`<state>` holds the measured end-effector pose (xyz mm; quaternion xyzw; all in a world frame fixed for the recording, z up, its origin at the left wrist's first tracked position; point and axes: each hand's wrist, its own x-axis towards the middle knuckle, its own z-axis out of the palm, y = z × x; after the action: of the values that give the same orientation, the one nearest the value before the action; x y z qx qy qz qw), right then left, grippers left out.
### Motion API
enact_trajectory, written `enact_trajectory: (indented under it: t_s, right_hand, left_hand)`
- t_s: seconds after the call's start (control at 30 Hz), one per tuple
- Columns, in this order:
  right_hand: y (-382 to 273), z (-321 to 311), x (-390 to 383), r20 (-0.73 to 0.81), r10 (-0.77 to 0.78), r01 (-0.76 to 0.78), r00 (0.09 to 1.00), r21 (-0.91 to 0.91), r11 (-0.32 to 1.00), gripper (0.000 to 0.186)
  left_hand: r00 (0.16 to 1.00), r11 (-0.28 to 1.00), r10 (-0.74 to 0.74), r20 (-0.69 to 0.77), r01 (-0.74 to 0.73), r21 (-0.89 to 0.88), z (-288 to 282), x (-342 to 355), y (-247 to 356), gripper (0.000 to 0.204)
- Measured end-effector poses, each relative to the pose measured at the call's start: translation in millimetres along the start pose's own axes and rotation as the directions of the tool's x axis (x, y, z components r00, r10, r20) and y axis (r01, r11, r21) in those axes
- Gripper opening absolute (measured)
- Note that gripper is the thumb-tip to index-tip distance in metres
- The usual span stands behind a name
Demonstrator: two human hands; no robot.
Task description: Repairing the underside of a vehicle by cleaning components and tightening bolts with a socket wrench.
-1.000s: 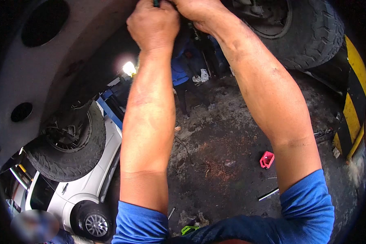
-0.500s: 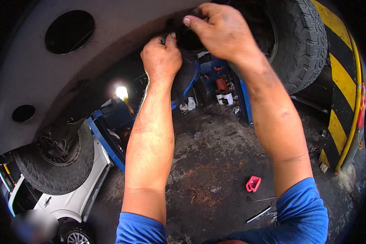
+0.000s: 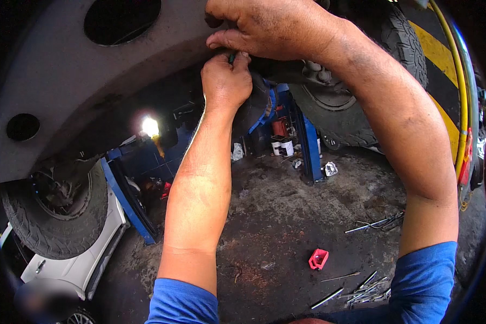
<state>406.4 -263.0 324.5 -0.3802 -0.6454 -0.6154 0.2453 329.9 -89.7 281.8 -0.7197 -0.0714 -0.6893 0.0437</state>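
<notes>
Head view: L hand (image 3: 227, 83) is up just below the R end of the underside panel (image 3: 54, 81), the dark grey one w/ round holes. Its grip is narrow: a small green piece (image 3: 231, 59) pinched betw. thumb & fingers, only a bit of it showing. So the green piece sits at the panel's R end, by the lower edge; touching or not, can't say.

R hand (image 3: 270, 29) reaches across the panel's R end, just above the green piece. Thumb stretched out, forefinger curled, gap betw. them; too dark there to see if that grip has anything in it, so can't tell.

Lit lamp (image 3: 150, 127) is below the panel's curved edge. Tyre (image 3: 35, 232) is below the panel's L end, another tyre (image 3: 407, 48) well off to its R. On the floor (image 3: 286, 216), far below & R of the panel: red holder (image 3: 318, 259) & loose rods (image 3: 364, 291).

To do it well, I'd say: hold the L pinch firm but light, so the green piece doesn't twist or drop; bring R thumb & forefinger in square, w/o knocking L knuckles. Lamp looks low rel. to the panel, so aiming more light up there prob. helps. Arms are high; short, steady moves, pls.
</notes>
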Motion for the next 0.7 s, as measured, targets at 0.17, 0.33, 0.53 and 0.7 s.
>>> enact_trajectory:
  t_s: [0.17, 0.33, 0.53, 0.7]
  right_hand:
    - [7, 13, 5, -0.117, -0.238, 0.219, 0.964, -0.151, 0.964, 0.030]
    - [7, 16, 5, -0.177, -0.168, 0.162, 0.970, -0.044, 0.986, 0.029]
    - [3, 15, 8, -0.101, -0.090, 0.078, 0.991, -0.115, 0.990, 0.028]
    - [2, 16, 8, -0.128, -0.031, 0.026, 0.991, -0.040, 0.999, 0.028]
  left_hand:
    - [0.991, 0.956, -0.103, 0.089, 0.123, -0.266, 0, 3, -1, 0.021]
    - [0.934, 0.587, -0.155, 0.322, 0.349, -0.730, 3, 4, -4, 0.021]
    - [0.888, 0.333, -0.172, 0.427, 0.460, -0.823, -1, 5, -6, 0.022]
    - [0.894, 0.240, -0.163, 0.417, 0.446, -0.862, 1, 6, -1, 0.021]
